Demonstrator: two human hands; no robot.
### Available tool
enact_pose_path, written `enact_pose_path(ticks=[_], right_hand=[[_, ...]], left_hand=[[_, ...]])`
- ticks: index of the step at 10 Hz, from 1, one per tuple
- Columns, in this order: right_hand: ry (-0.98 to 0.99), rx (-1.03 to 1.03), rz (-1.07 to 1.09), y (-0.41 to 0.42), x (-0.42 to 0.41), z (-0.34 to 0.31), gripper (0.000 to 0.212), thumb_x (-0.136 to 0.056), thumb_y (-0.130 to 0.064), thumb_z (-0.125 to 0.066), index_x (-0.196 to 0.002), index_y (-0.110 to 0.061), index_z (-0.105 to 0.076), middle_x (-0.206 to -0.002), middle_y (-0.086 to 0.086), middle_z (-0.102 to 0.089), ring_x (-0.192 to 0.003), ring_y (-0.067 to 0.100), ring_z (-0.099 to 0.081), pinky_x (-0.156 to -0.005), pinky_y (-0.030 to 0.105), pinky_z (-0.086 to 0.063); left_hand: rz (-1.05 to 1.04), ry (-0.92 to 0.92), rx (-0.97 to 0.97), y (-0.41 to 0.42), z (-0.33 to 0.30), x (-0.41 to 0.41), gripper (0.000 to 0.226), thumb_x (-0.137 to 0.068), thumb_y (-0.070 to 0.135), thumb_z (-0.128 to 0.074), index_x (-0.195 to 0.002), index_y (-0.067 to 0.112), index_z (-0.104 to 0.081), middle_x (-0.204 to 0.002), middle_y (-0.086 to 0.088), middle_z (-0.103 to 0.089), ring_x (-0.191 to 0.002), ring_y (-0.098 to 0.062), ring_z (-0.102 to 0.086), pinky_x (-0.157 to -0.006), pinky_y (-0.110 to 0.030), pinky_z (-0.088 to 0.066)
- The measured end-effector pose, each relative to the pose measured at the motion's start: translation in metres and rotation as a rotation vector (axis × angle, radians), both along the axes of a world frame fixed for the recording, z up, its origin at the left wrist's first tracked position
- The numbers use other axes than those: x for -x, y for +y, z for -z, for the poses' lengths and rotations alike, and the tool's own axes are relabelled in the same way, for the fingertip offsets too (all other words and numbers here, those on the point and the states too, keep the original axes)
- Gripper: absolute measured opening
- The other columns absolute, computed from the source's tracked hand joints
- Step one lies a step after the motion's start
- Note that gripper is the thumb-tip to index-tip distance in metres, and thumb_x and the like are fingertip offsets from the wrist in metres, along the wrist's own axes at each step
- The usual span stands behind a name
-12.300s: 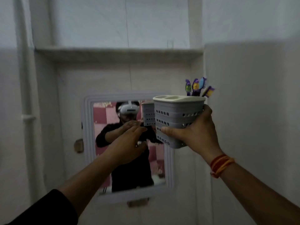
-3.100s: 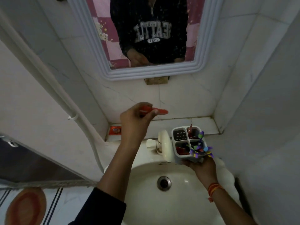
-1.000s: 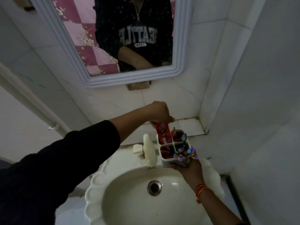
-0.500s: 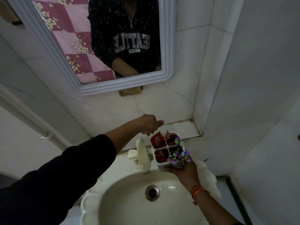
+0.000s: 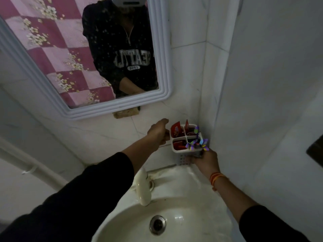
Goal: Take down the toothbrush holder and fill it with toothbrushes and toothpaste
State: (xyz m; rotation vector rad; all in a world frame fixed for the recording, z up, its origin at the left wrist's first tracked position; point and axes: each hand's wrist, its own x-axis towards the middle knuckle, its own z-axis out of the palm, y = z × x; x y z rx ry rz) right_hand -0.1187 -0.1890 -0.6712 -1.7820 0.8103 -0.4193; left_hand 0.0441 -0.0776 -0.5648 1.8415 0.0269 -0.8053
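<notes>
The white perforated toothbrush holder (image 5: 182,158) is held up near the wall corner, above the basin's back edge. My right hand (image 5: 205,160) grips its lower right side from below. My left hand (image 5: 158,132) presses against its left wall, fingers curled at the rim. Red toothpaste tubes (image 5: 175,130) stick out of the left and rear compartments. Several toothbrushes (image 5: 197,142) with purple and blue heads stand in the front right compartment.
A white washbasin (image 5: 190,222) with its drain lies below, and a cream tap (image 5: 143,187) stands at its back. A white-framed mirror (image 5: 162,70) hangs above on the tiled wall. The side wall is close on the right, and a pipe (image 5: 33,165) runs along the left.
My left hand has let go of the toothpaste tube, which now stands in the holder, and has moved to the holder's left side. The holder has risen toward the wall corner.
</notes>
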Motion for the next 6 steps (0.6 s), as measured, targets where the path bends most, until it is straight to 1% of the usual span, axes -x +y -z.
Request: enact_pose_path(ticks=[1, 2, 3, 4, 5, 6], right_hand=[[0.060, 0.003, -0.040, -0.019, -0.009, 0.001, 0.059, -0.068, -0.010, -0.095, -0.123, -0.003, -0.072, -0.117, 0.015, -0.076, -0.108, 0.024, -0.070, -0.089, 0.028, -0.052], [0.089, -0.009, -0.072, -0.031, -0.017, 0.004, 0.061, -0.076, -0.003, -0.088, -0.133, 0.000, -0.066, -0.126, 0.018, -0.072, -0.119, 0.031, -0.067, -0.090, 0.025, -0.048], [0.132, -0.005, -0.083, -0.032, -0.021, 0.006, 0.052, -0.084, -0.002, -0.081, -0.133, 0.003, -0.063, -0.131, 0.021, -0.069, -0.124, 0.034, -0.063, -0.094, 0.027, -0.047], [0.168, 0.024, -0.076, -0.025, -0.019, 0.002, 0.053, -0.088, -0.005, -0.078, -0.136, 0.003, -0.059, -0.135, 0.022, -0.066, -0.127, 0.037, -0.060, -0.103, 0.036, -0.048], [0.162, 0.056, -0.055, -0.016, -0.012, 0.004, 0.057, -0.092, -0.010, -0.074, -0.144, -0.003, -0.052, -0.138, 0.021, -0.064, -0.128, 0.039, -0.060, -0.105, 0.039, -0.048], [0.235, 0.046, -0.034, -0.003, 0.002, 0.001, 0.055, -0.093, -0.020, -0.071, -0.144, -0.006, -0.055, -0.137, 0.020, -0.066, -0.126, 0.040, -0.061, -0.105, 0.039, -0.049]], left_hand=[[-0.029, 0.068, 0.045, -0.010, 0.013, 0.006, 0.056, -0.090, 0.051, -0.052, -0.111, 0.001, -0.065, -0.081, -0.009, -0.062, -0.067, -0.021, -0.057, -0.066, -0.030, -0.046], [-0.067, 0.070, 0.077, -0.013, 0.019, 0.012, 0.046, -0.093, 0.047, -0.053, -0.105, 0.004, -0.065, -0.077, -0.007, -0.060, -0.067, -0.021, -0.057, -0.074, -0.032, -0.046], [-0.095, 0.080, 0.115, -0.011, 0.018, 0.017, 0.042, -0.095, 0.045, -0.052, -0.096, 0.004, -0.063, -0.077, -0.008, -0.060, -0.068, -0.020, -0.056, -0.080, -0.033, -0.044], [-0.103, 0.091, 0.122, -0.005, 0.015, 0.020, 0.039, -0.097, 0.043, -0.051, -0.088, 0.006, -0.060, -0.089, -0.010, -0.061, -0.073, -0.020, -0.056, -0.077, -0.032, -0.044], [-0.072, -0.019, 0.058, 0.006, 0.013, 0.028, 0.032, -0.096, 0.040, -0.054, -0.091, 0.009, -0.062, -0.099, -0.010, -0.065, -0.084, -0.023, -0.060, -0.070, -0.030, -0.046], [-0.026, -0.228, -0.101, 0.025, 0.003, 0.044, 0.033, -0.093, 0.040, -0.058, -0.096, 0.008, -0.068, -0.105, -0.008, -0.072, -0.094, -0.024, -0.067, -0.083, -0.032, -0.051]])
